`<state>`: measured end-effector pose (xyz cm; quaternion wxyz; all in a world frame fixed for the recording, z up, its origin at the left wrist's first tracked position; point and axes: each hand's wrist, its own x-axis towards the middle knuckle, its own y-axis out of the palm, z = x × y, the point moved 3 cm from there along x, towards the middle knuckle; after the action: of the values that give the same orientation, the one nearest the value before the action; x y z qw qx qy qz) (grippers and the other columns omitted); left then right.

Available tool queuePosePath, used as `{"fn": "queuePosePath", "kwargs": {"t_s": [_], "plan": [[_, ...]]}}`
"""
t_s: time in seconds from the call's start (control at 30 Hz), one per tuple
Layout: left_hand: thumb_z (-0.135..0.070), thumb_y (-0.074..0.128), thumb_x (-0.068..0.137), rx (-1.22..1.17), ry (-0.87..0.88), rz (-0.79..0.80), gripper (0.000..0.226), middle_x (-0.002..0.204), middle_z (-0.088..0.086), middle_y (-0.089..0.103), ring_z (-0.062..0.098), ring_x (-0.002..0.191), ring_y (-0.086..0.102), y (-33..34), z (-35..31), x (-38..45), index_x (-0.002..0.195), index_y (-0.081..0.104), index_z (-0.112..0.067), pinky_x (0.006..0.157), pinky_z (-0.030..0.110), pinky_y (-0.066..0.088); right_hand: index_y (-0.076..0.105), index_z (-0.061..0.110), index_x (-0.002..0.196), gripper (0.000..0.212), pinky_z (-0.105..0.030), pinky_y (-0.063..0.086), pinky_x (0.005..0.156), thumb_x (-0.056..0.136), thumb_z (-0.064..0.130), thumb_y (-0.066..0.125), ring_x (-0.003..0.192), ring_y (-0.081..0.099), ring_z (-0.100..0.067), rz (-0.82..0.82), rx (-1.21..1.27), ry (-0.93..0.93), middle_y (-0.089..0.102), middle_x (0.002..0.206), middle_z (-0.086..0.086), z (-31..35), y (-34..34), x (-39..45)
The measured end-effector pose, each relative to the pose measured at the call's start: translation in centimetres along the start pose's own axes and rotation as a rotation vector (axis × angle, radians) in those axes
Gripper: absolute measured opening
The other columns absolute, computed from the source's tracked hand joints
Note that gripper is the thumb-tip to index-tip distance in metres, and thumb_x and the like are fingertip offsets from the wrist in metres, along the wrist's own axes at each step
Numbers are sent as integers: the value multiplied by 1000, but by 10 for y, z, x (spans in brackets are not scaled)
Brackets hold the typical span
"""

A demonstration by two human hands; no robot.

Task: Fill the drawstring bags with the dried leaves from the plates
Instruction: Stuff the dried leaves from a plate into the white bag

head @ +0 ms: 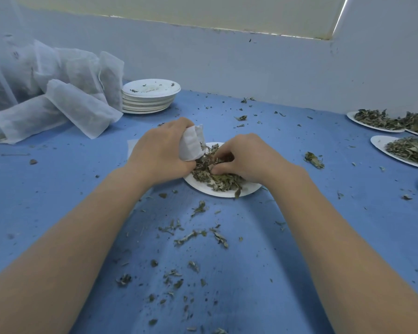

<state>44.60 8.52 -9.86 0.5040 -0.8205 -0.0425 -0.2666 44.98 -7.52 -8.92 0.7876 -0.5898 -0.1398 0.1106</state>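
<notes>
Head view: left grip around unmarked white bag, right grip pinching dried leaves on plate.

hands 2 | leaf plates 4, maybe 5 | filled bags roughly 6 | empty plate stack 1

The bag is thin white non-woven cloth, matt and faintly dimpled; the filled bags at far left look the same (sheer enough for dark contents to show through). The plate looks like matt white paper, as does the stack. The leaves are dry, crinkled, dull green. The tabletop is matt blue cloth.
</notes>
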Motion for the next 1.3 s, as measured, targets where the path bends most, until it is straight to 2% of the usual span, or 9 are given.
{"fn": "queuePosePath", "kwargs": {"t_s": [0.27, 0.53, 0.63, 0.73, 0.83, 0.93, 1.07, 1.17, 1.3], "plan": [[-25, 70, 71, 7, -41, -28, 50, 105, 2, 59, 28, 92, 53, -10, 3, 0, 116, 49, -18, 69, 32, 36, 67, 25, 110, 28, -22, 31, 71, 86, 37, 65, 89, 50, -11, -163, 86, 3, 60, 96, 7, -11, -27, -4], [-24, 71, 72, 48, 20, -27, 50, 103, 4, 60, 29, 91, 54, -4, -4, 0, 116, 51, -15, 69, 31, 35, 67, 21, 107, 22, -13, 32, 63, 86, 26, 66, 79, 50, -9, -287, 219, -66, 54, 88, 10, -1, -31, -4], [-27, 71, 71, 36, 20, -29, 52, 103, 4, 60, 28, 92, 54, -1, -8, 0, 117, 50, -16, 69, 30, 33, 70, 20, 100, 16, 0, 32, 66, 83, 21, 68, 66, 50, -2, -328, 234, -104, 53, 78, 16, 7, -29, -4], [-30, 72, 70, -17, 23, -32, 53, 102, 5, 62, 29, 91, 55, 1, -11, 1, 116, 51, -16, 72, 33, 39, 72, 22, 97, 16, -1, 33, 68, 82, 17, 69, 67, 52, -3, -339, 232, -122, 51, 74, 19, 14, -27, -4], [-31, 73, 69, -53, 28, -28, 53, 102, 4, 62, 27, 90, 55, 3, -13, 1, 115, 51, -16, 71, 31, 36, 74, 23, 97, 19, -9, 39, 71, 82, 13, 66, 75, 58, -8, -303, 172, -137, 60, 83, 10, 20, -22, -3], [-30, 72, 69, -76, 18, -20, 52, 100, 3, 62, 25, 89, 55, 5, -13, 0, 114, 52, -17, 71, 31, 39, 73, 20, 99, 21, -28, 44, 82, 86, 12, 59, 87, 62, -16, -218, 166, -153, 68, 94, -2, 23, -19, -5], [-32, 71, 69, -88, 1, -25, 48, 93, -1, 59, 23, 85, 54, 5, -11, -1, 110, 53, -18, 67, 29, 34, 71, 19, 106, 33, -33, 44, 91, 90, 4, 46, 103, 60, -28, -46, 449, -139, 69, 104, -13, 20, -21, -10], [-34, 73, 70, -87, -24, -14, 48, 91, -5, 57, 21, 85, 52, 6, -9, 0, 111, 52, -20, 66, 29, 33, 71, 24, 103, 38, -45, 45, 100, 85, 1, 46, 107, 62, -24, 82, 721, -133, 68, 111, -11, 16, -23, -14], [-34, 67, 68, -118, -49, -24, 46, 92, -4, 60, 19, 83, 52, 4, -8, 1, 109, 53, -21, 65, 29, 36, 70, 27, 105, 28, -15, 50, 87, 80, 14, 71, 92, 67, 0, 42, 708, -197, 74, 93, 11, 10, -24, -15]]}}
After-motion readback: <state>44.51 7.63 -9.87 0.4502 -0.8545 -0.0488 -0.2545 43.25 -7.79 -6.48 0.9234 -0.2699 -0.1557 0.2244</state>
